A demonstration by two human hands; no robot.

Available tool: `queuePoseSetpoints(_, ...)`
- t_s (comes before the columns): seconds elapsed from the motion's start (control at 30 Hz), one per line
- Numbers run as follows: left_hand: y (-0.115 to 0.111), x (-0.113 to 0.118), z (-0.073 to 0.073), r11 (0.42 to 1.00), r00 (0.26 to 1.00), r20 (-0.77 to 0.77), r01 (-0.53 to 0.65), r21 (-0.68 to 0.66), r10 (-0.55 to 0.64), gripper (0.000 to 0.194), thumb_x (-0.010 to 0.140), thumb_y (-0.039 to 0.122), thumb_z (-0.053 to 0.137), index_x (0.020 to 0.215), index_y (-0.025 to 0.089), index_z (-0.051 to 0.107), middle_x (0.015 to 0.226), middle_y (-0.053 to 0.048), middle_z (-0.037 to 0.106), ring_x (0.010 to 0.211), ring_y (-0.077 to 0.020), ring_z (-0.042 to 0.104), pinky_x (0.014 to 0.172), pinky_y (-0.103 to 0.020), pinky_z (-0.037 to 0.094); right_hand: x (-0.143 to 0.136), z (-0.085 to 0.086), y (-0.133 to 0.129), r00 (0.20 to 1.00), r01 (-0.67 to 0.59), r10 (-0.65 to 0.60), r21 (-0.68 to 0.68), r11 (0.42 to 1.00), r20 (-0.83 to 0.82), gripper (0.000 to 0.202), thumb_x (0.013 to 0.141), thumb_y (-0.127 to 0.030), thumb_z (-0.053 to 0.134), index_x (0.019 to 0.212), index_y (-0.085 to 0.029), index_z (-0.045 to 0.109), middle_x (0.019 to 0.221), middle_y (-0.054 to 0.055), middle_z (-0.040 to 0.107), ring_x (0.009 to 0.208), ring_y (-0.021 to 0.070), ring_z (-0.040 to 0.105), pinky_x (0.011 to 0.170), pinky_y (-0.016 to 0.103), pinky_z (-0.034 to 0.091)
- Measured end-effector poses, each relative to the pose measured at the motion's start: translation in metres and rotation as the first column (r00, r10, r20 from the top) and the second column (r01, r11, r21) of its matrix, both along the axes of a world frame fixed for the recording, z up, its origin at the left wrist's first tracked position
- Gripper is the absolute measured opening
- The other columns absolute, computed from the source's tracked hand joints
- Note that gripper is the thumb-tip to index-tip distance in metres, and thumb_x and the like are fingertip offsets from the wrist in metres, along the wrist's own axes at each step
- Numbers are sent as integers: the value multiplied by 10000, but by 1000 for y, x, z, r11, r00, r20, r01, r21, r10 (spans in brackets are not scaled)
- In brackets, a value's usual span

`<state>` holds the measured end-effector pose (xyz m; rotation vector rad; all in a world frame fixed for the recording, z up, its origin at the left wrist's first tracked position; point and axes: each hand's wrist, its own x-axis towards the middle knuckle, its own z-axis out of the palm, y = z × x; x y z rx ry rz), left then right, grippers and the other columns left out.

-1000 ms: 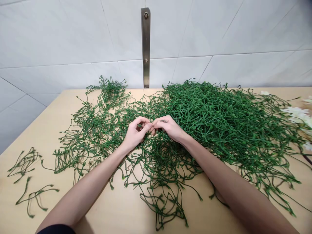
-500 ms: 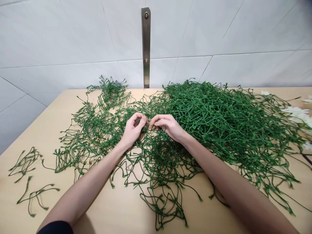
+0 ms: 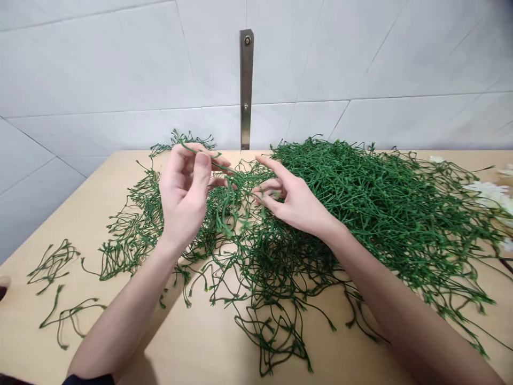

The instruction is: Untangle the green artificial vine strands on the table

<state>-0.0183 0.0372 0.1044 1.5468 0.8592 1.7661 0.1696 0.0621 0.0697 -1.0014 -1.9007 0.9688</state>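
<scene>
Beside a broad heap of green, plastic-looking stems (image 3: 360,203) on a pale counter (image 3: 192,342), a worker's bare left hand (image 3: 184,198) holds a few slender stems (image 3: 226,219), thumb and fingers pinching them near one end while the loose lengths droop toward the heap. The right hand (image 3: 298,206) hovers at the heap's left edge, forefinger pointed out, the other fingers curled toward the thumb; a blurred bit of green shows there, and whether the fingers grip it cannot be told. Left of the heap, a thinner spread of stems (image 3: 146,203) lies behind the left hand; farther left of the heap rests a small separate bunch (image 3: 54,262). White flowers (image 3: 491,195) lie at the heap's right edge.

Good handling seems to call for a light pinch, firm enough to keep the few stems together yet gentle on the knobbed tips. A left hand held high and clear of the heap should spare the drooping ends from hooking on the tangle below. The right fingers would likely do best to touch one stem at a time, easing along its length, since a sideways tug could drag its neighbors out of the heap.
</scene>
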Motion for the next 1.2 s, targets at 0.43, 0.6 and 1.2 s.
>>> queuePoseSetpoints(0.43, -27, -4, 37, 982, 945, 278, 185, -27, -170, 202, 995, 303, 463, 841, 228, 570, 770, -11, 667, 755, -160, 680, 656, -292, 600, -9, 9, -4, 984, 14, 15, 162, 987, -180, 116, 870, -312, 634, 877, -204, 594, 1119, 78, 612, 1129, 219, 579, 1020, 450, 451)
queuePoseSetpoints(0.6, -25, -11, 45, 976, 917, 367, 198, -88, -154, 249, 1002, 316, 440, 808, 250, 580, 763, -2, 643, 751, -144, 653, 662, -283, 617, -9, 16, -2, 758, -146, -32, -218, 965, -651, 258, 788, -379, 723, 875, -225, 537, 924, 20, 668, 942, 160, 647, 899, 352, 530)
queuePoseSetpoints(1.2, 0, -53, 30, 971, 982, 184, 74, -227, -31, 227, 869, 526, 620, 816, 306, 596, 708, -31, 562, 756, -183, 584, 457, -283, 391, 34, 23, 15, 911, 410, -405, 285, 867, -80, 241, 742, -318, 764, 947, -200, 718, 1159, 97, 657, 1050, 253, 616, 825, 430, 525)
